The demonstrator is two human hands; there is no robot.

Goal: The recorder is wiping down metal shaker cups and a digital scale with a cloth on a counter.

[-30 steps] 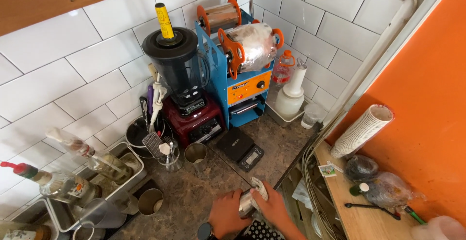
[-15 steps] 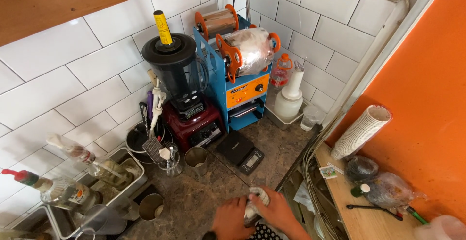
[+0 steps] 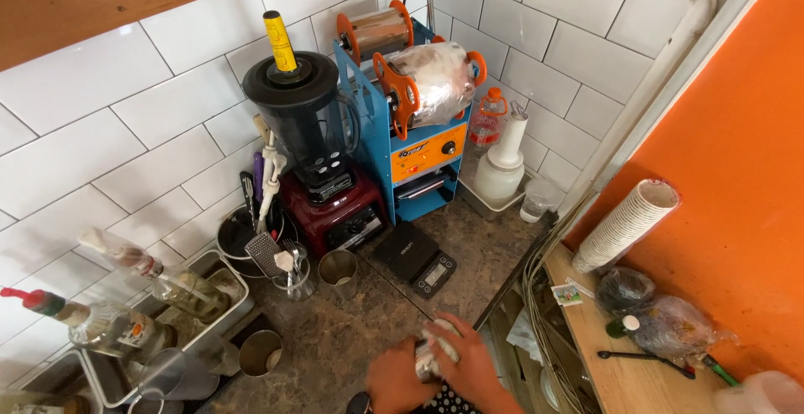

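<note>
Both hands lower toward frame's edge, left hand [image 3: 398, 380] and right hand [image 3: 469, 364] clasped around half-hidden pale object [image 3: 435, 347].

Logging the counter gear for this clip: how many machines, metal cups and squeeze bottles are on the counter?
Machines: 3 (blender, blue cup sealer, black scale)
Metal cups: 2 (one by the blender, one near the tray)
Squeeze bottles: 1 (white bottle)
Total: 6
Both hands, left hand and right hand, close around a small pale object.
</note>
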